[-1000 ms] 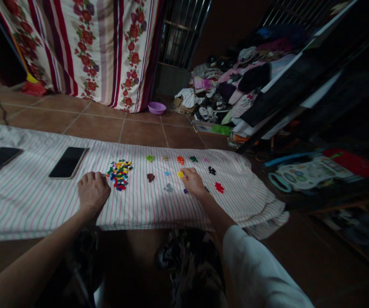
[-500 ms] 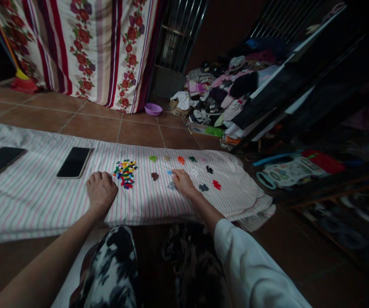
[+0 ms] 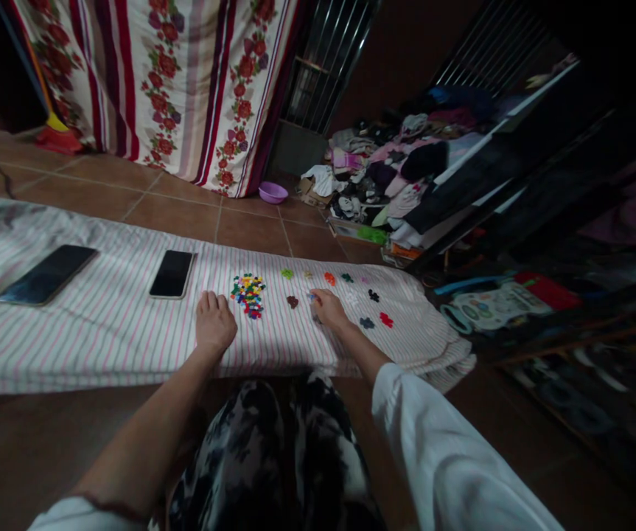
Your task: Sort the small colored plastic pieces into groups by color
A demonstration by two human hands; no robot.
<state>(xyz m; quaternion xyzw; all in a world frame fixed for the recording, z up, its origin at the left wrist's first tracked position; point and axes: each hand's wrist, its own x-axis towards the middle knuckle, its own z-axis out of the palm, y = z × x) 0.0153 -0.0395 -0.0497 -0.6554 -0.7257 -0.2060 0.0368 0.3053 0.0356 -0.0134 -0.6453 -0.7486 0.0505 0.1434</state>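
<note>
My right hand [image 3: 329, 307] is over the cloth, thumb and fingers pinched together at a few small light blue pieces [image 3: 312, 296]. Whether a piece sits between the fingertips is too small to tell. My left hand [image 3: 215, 322] rests palm down on the cloth with its fingers a little bent and apart, holding nothing I can see. Just right of it lies a mixed heap of tiny coloured pieces [image 3: 249, 293]. Single-colour clusters surround my right hand: brown [image 3: 292, 302], orange [image 3: 329, 279], black [image 3: 374, 295], red [image 3: 386, 320] and several more. Grey ones are partly hidden under it.
The striped cloth [image 3: 113, 332] covers a long low surface. Two phones, a larger one [image 3: 52, 274] and a smaller one [image 3: 172, 274], lie at left. Beyond are a purple basin [image 3: 273, 192], a floral curtain [image 3: 196, 88] and piled clothes [image 3: 395, 158]. A rack [image 3: 572, 398] stands right.
The view has shifted, so the cloth and its pieces appear further right. My left hand has slid slightly toward the mixed heap. The right hand stays pinched by the light blue pieces.
</note>
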